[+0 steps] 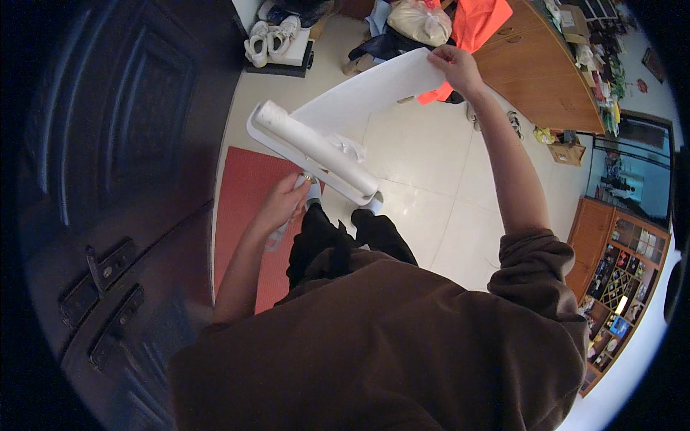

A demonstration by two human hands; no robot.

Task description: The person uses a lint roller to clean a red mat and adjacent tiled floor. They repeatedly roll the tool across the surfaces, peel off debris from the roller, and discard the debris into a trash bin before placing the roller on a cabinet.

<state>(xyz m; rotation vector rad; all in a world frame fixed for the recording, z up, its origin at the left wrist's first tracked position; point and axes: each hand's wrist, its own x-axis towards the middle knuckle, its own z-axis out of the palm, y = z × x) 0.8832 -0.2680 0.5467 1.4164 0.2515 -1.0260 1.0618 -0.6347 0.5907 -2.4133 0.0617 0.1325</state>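
Note:
My left hand grips the handle of a lint roller, a wide white one with a sticky-paper roll set in a white plastic holder. From that roll a long white sheet runs up and to the right, still joined to it. Its far end is pinched between the thumb and fingers of my right hand. Just below the sheet, beside the roll, a crumpled piece of white paper or film shows; what it rests on is unclear.
A dark panelled door with a handle stands at my left, by a red mat. White sneakers sit on a box ahead. Near my right hand are a tied plastic bag, an orange bag and a wooden cabinet.

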